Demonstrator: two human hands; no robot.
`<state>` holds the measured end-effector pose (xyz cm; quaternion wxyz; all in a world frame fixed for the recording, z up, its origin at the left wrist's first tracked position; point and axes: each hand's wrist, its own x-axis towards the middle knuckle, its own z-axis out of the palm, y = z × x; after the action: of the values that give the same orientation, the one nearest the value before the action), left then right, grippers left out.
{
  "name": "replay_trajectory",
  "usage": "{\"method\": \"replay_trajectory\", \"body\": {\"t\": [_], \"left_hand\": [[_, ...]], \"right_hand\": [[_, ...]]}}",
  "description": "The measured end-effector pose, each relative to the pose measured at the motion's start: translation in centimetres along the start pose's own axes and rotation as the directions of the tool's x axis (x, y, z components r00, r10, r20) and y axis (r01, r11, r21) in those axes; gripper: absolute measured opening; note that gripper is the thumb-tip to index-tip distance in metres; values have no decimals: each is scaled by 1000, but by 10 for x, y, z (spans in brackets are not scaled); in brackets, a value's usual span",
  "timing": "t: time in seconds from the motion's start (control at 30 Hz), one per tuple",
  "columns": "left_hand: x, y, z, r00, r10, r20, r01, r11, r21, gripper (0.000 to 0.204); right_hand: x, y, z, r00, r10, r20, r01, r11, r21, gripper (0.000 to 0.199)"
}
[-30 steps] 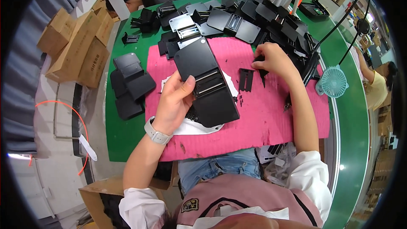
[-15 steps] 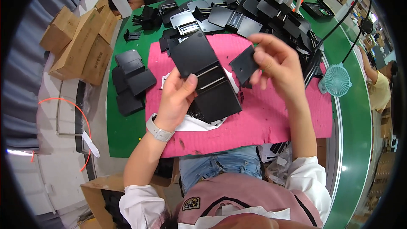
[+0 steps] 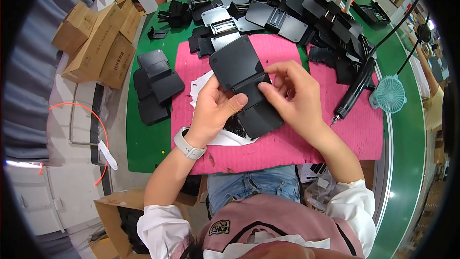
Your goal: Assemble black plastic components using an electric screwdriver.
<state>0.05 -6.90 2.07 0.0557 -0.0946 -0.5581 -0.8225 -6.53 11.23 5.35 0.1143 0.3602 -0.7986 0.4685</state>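
Above the green worktop [image 3: 148, 151], left hand [image 3: 213, 114] and right hand [image 3: 299, 98] pinch the black plate [image 3: 237, 62]; it seems light, stiff, slightly slippery, so best held by edges.

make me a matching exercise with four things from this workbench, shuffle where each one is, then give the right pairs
Column 1
1. Long black plastic piece with flat end panels
2. Slim black cylindrical screwdriver
3. Round turquoise caged fan
4. Pale grey watch with a band

Column 2
A. Farthest right of the four in the picture
B. Worn on the left arm
C. In the left hand's grip
D. Metal tip showing against the pink ridged sheet

Right pairs
1-C, 2-D, 3-A, 4-B
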Motion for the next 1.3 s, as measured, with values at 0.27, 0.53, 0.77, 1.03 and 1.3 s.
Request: {"method": "replay_trajectory", "body": {"t": [0.27,0.53,0.77,1.03,1.3], "left_hand": [[0,1,-10,984,-174,47,137,890,435,36],[3,10,-18,968,137,211,-222,77,972,31],[11,-2,-14,965,179,191,-222,178,959,13],[8,4,-10,957,283,70,-151,274,950,9],[8,6,-7,946,317,71,-155,250,956,5]], "right_hand": [[-4,2,-26,805,439,398,-576,739,349,40],[-43,12,-46,780,545,306,-606,780,157,38],[-50,19,-30,939,282,197,-253,954,-161,37],[-47,37,-83,923,28,-383,-308,651,-694,31],[-44,92,-121,808,360,-466,-585,392,-710,76]]}}
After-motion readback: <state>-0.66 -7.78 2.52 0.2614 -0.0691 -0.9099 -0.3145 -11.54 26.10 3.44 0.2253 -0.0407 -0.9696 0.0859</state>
